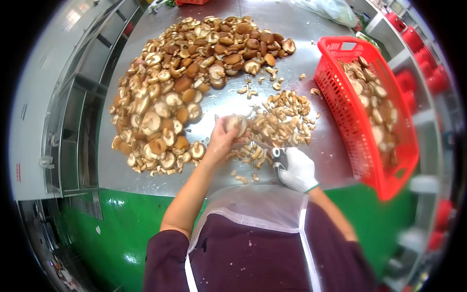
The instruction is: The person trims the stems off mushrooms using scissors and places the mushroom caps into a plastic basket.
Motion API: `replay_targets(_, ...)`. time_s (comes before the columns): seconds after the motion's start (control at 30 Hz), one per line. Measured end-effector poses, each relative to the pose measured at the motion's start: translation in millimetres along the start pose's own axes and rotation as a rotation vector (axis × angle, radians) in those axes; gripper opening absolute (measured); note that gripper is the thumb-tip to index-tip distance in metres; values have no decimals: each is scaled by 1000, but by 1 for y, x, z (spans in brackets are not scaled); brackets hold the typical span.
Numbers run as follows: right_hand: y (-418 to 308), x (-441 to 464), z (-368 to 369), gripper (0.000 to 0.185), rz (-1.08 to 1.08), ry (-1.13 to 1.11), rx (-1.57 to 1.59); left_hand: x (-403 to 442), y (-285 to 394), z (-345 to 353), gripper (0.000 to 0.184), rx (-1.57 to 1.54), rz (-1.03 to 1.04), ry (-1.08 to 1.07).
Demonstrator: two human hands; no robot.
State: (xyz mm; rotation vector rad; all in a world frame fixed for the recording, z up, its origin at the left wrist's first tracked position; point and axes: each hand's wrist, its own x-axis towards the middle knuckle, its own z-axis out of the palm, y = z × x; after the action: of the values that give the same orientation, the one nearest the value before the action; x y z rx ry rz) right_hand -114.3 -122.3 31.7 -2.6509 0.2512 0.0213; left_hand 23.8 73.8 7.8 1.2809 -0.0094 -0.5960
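Note:
My bare left hand [223,140] is closed around a mushroom [237,125], its pale underside turned up. In a white glove, my right hand [296,170] grips a knife [278,158] by its dark handle; the blade points left, toward the mushroom. Whether the blade touches it I cannot tell. Beneath and beyond both hands lies a heap of cut mushroom stems [287,114]. A large pile of brown-capped mushrooms [151,121] spreads from the left side to the back of the metal table [326,168].
A red plastic basket [340,104] stands at the table's right, holding mushroom caps [372,97]. Clear plastic bags [331,10] lie at the far right, and another red container [192,2] is at the back. Shelving [80,117] runs along the left over a green floor [126,228].

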Motion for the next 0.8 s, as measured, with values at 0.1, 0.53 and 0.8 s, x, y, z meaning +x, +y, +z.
replay_targets(0.1,-13,0,-12,28,68,-102,33,-15,-1,17,39,-142,12,-98)
replay_targets(0.53,-7,-10,-10,26,57,-183,-146,-33,-17,44,44,-110,-90,-91)
replay_targets(0.8,2,-11,4,30,44,-215,-88,-22,-32,28,41,-5,-192,-66)
